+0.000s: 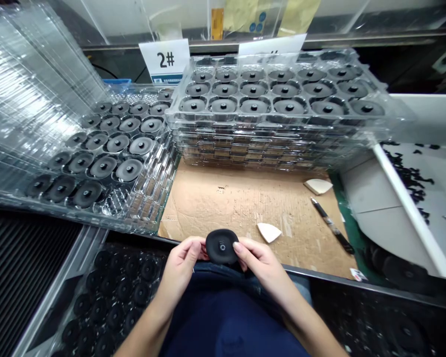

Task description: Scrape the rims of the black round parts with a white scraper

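Closest to the camera is the person's dark blue clothing (226, 322) across the lap, and just above it the two bare hands work together. The left hand (180, 270) and the right hand (262, 265) are both partly closed, pinching a black rounded-square disc (221, 246) by its opposite edges and holding it up over the lap, its face with a small central hub turned toward the camera. The right thumb (238, 248) presses on the disc's face near the edge. Below left, a clear plastic tray of black discs (111, 292) sits beside a black ribbed mat (22, 277), and another dark tray of discs (401, 332) lies low at the right. Ahead, a cardboard sheet (241, 208) covers the tabletop, carrying two white wedge-shaped pieces (269, 232) (318, 186) and a black pen (332, 225). Beyond it rises a stack of clear trays (275, 139), the top one filled with rows of black discs. To the left, a similar loaded tray (107, 153) leans tilted against a pile of clear trays (29, 84). A "2#" sign (166, 59) stands behind them, and a white bin (401, 213) at the right holds small black bits (409, 178).
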Available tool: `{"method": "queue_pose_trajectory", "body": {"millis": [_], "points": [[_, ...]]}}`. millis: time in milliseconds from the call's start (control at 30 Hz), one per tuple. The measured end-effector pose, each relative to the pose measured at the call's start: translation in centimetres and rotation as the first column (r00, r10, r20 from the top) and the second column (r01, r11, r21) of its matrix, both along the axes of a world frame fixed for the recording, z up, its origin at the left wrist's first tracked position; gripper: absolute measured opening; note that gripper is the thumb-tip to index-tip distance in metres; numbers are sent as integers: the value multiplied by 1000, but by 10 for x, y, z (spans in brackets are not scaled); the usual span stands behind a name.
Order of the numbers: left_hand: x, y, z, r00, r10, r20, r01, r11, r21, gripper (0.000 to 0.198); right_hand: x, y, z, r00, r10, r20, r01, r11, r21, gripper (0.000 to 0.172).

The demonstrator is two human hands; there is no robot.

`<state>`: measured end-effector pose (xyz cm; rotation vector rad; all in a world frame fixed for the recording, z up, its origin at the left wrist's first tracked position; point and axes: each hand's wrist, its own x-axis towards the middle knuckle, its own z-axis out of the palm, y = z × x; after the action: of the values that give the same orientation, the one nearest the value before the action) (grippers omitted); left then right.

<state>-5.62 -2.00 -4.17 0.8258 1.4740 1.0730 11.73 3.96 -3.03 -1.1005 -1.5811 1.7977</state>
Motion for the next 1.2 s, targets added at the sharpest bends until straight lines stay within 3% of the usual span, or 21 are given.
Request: {"method": "queue_pose_trajectory", "body": {"millis": [233,400,567,700,800,900,1200], "points": [[24,-2,6,988,68,-137,-56,994,91,22,-9,-12,-5,998,-68,-16,68,997,-31,49],[26,0,5,971,118,-206,-88,985,145,24,-13,-18,-4,997,-77,-22,77,997,1,47],[13,9,4,977,171,-129,-163,984,75,39,-13,-15,1,998,-57,-31,58,998,23,50],[-1,15,0,983,182,6,-182,983,5,38,-9,-12,-1,998,-56,-27,56,998,-4,50],[-5,16,-1,980,131,148,-123,991,-58,33,-7,-10,-3,998,-56,-28,55,998,-21,49],[-3,15,1,947,25,319,18,991,-131,38,-6,-9,-4,998,-49,-42,48,998,-27,48],[7,14,2,702,-131,700,376,903,-208,67,0,-4,-1,999,26,-33,-26,1000,9,49]]}}
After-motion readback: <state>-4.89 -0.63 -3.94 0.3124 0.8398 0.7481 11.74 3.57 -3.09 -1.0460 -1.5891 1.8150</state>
